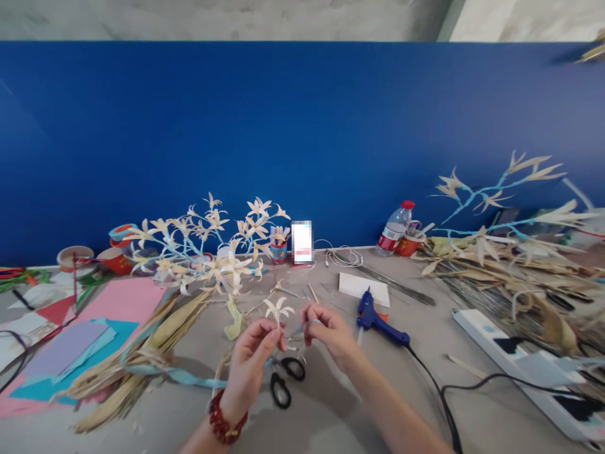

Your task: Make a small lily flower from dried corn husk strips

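My left hand (255, 353), with a red bead bracelet at the wrist, pinches a small cream-coloured husk flower (278, 309) by its base, petals upward. Just to its right, my right hand (331, 331) has its fingertips pressed together on a thin pale-blue strip (309, 323), blurred and partly covered by the fingers. The two hands are close but apart. Beneath them, black-handled scissors (282, 389) lie on the grey table (326, 416). A blue hot glue gun (380, 320) rests to the right of my right hand.
Branches of husk flowers (215, 221) stand at back left, beside a lit phone (302, 243). Dried husks (155, 353) and coloured paper (75, 347) lie left. A bottle (396, 228), flower stems (501, 189) and a power strip (515, 372) with cords are right.
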`<state>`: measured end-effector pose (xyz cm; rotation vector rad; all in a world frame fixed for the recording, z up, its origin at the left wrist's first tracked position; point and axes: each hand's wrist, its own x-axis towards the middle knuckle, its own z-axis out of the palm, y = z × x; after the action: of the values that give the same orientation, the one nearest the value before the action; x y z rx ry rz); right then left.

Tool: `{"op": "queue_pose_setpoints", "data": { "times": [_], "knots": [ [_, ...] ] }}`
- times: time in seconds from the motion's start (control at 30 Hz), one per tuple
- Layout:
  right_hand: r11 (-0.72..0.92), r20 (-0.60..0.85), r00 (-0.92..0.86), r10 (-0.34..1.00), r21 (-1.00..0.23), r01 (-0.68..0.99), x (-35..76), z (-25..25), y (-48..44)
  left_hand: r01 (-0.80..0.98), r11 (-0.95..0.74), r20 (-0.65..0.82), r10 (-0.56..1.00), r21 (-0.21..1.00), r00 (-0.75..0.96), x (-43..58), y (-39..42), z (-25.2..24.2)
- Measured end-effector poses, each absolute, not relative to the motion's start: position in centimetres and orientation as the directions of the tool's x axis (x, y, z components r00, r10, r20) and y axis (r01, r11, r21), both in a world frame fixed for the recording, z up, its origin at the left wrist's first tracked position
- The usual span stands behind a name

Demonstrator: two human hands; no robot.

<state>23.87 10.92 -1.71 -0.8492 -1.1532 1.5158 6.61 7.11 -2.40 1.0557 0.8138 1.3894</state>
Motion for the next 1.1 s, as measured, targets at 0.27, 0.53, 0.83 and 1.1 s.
{"op": "queue_pose_setpoints", "data": {
  "times": [0.27, 0.53, 0.83, 1.1],
  "knots": [
    [-0.342, -0.123, -0.397, 0.909, -0.764, -0.547, 22.9, -2.1, 10.1, -0.325, -0.068, 0.11, 0.988, 0.943, 0.112, 6.6, 7.0, -3.2],
    [-0.407, -0.146, -0.44, 0.886, -0.702, -0.585, 22.9, -2.1, 10.0, -0.478, 0.038, 0.041, 0.987, 0.877, 0.153, 6.6, 7.0, -2.2],
    [-0.385, -0.048, -0.469, 0.882, -0.649, -0.656, 23.2, -1.5, 9.8, -0.599, 0.081, 0.032, 0.984, 0.796, 0.174, 6.6, 6.8, -1.8],
    [-0.335, -0.006, -0.501, 0.865, -0.75, -0.57, 22.8, -1.5, 9.6, -0.642, 0.26, -0.093, 0.955, 0.721, 0.283, 6.5, 7.1, -1.8]
  ]
}}
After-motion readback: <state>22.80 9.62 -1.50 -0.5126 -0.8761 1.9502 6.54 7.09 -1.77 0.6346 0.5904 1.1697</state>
